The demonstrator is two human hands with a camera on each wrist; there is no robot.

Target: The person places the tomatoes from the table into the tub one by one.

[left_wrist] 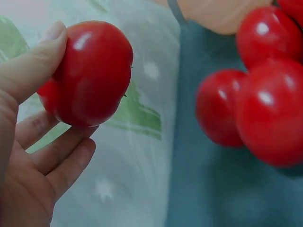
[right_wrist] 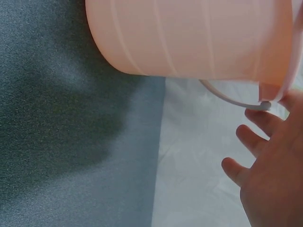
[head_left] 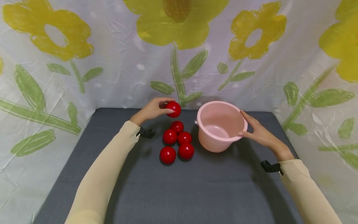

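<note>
My left hand (head_left: pixel 153 109) holds a red tomato (head_left: pixel 174 109) between thumb and fingers, raised at the table's back edge. In the left wrist view, the thumb presses one side of the held tomato (left_wrist: pixel 94 75), while the lower fingers spread beneath it. Several more tomatoes (head_left: pixel 169 137) lie in a loose cluster just below that hand in the head view. My right hand (head_left: pixel 258 132) grips the right rim of a pink bucket (head_left: pixel 213 144), thumb and fingers apart along it. The bucket stands upright, its visible inside bare; a pale handle (right_wrist: pixel 232 100) hangs on its outer side.
A dark grey cloth (head_left: pixel 195 193) covers the table. Behind and at both sides hangs a pale curtain (head_left: pixel 120 62) printed with yellow flowers, close to the table's edges. Black straps (head_left: pixel 146 133) sit at both wrists.
</note>
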